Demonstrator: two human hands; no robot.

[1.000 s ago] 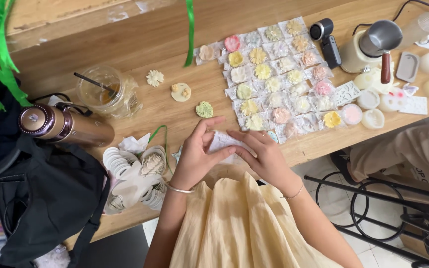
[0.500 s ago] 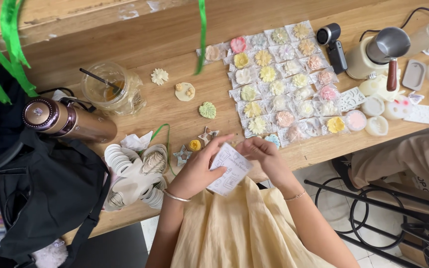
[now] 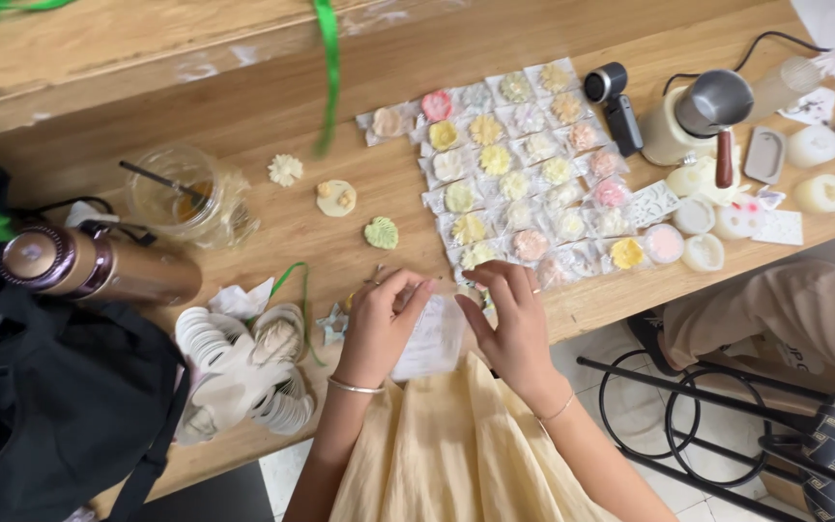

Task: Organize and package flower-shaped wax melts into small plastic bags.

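Both hands meet at the near edge of the wooden table (image 3: 273,87). The left hand (image 3: 379,329) and the right hand (image 3: 512,324) pinch a small clear bag (image 3: 429,338) between them, fingers closed on its two sides (what is inside is too blurry to tell). The bag sits just over the person's lap, close to the table edge. It looks like the bag is being opened or closed right now. Just past the right hand lie rows of little bagged flower shapes (image 3: 524,164). Past the left hand lies a loose green flower shape (image 3: 381,232). The next move seems to need a gentle, steady pinch.
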